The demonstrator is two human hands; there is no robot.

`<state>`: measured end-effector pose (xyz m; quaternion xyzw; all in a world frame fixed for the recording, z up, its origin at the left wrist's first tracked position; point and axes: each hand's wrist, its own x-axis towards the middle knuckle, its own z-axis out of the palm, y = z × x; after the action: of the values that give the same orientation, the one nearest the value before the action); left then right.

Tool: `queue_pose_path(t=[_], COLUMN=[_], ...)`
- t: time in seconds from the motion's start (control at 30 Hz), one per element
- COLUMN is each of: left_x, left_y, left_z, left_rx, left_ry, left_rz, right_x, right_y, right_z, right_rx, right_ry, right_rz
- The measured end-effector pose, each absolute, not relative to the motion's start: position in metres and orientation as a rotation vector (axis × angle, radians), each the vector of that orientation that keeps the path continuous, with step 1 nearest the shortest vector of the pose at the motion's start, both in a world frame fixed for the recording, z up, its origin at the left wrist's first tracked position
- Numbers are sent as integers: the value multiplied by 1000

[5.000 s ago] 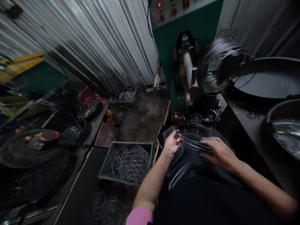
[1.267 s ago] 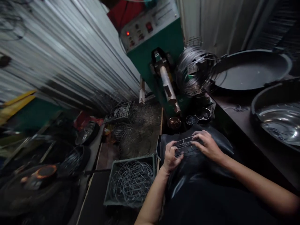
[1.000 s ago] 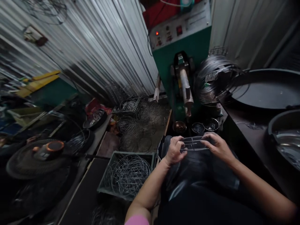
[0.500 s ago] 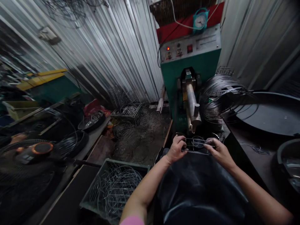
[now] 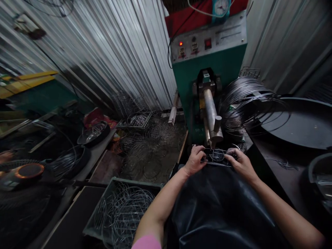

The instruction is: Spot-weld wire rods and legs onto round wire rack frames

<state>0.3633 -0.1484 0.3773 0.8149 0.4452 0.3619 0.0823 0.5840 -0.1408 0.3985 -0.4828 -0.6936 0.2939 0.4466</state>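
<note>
Between my two hands is a small wire frame with straight rods and a ring in its middle. My left hand grips its left end, fingers curled round the rods. At the right end my right hand pinches the wire between thumb and fingers. The tip of a metal welding arm on the green machine is just above the frame's middle. Whether tip and wire touch, I cannot tell.
Left of my lap, a green crate holds tangled wire pieces. A wire coil hangs right of the machine, beside a large dark basin. At far left is another person's hand, near a fan.
The view has shifted slightly. The wire frame and both hands are now nearer the tip of the welding arm, with the grip unchanged.
</note>
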Motion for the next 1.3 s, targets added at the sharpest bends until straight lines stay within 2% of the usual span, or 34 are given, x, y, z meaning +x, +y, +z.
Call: queue_pose_path(t=[1.07,1.3], left_x=[361,356], left_y=[-136,-145], left_z=[380,382], left_rx=[2392,2422], left_ry=[1274,1337], left_rz=[1113,1108], right_x=[583,618], right_y=[-127,-126], right_z=[397,374], right_rx=[-1237,-1196], right_ry=[-1721,-1552], right_rz=[824,980])
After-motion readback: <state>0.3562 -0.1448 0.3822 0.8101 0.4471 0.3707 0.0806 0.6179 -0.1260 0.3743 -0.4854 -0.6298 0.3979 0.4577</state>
